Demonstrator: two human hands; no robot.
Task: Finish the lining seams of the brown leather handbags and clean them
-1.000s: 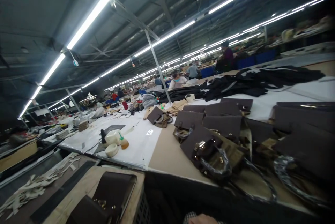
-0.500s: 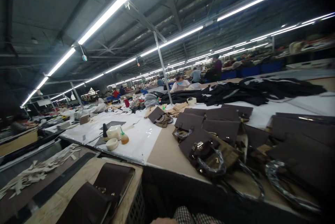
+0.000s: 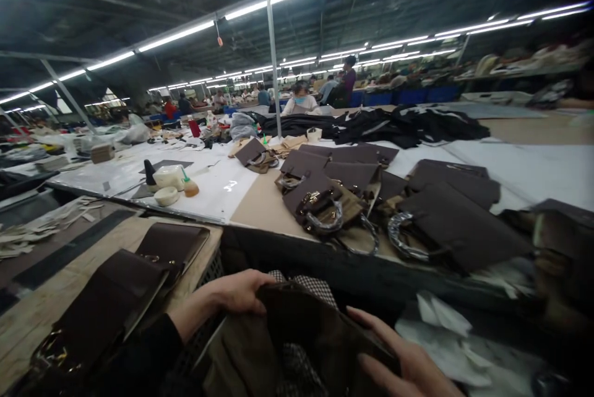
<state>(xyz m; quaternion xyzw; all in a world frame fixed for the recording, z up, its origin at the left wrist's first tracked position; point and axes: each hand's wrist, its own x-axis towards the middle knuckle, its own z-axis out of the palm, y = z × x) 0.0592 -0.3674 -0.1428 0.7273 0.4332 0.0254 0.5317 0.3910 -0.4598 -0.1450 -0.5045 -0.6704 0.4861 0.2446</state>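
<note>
My left hand (image 3: 223,301) grips the left edge of a dark brown handbag (image 3: 297,338) that rests in my lap at the bottom of the view. On the bag's right side my right hand (image 3: 399,360) lies with its fingers curled over the rim. A checked lining or cloth shows inside and behind the bag. Ahead, on the long table (image 3: 260,208), lie several more brown handbags (image 3: 325,196) with wrapped handles.
Two brown leather pieces (image 3: 125,279) lie on a wooden bench at my left. A glue bottle (image 3: 189,185) and white tubs (image 3: 167,187) stand on the white sheet. Black fabric (image 3: 399,125) is heaped further back. Other workers (image 3: 299,100) sit far off. White paper scraps (image 3: 445,329) lie right.
The view has tipped down and swung left. Both hands and the handbag in my lap have come into sight; before, only a sliver of a hand showed at the bottom edge.
</note>
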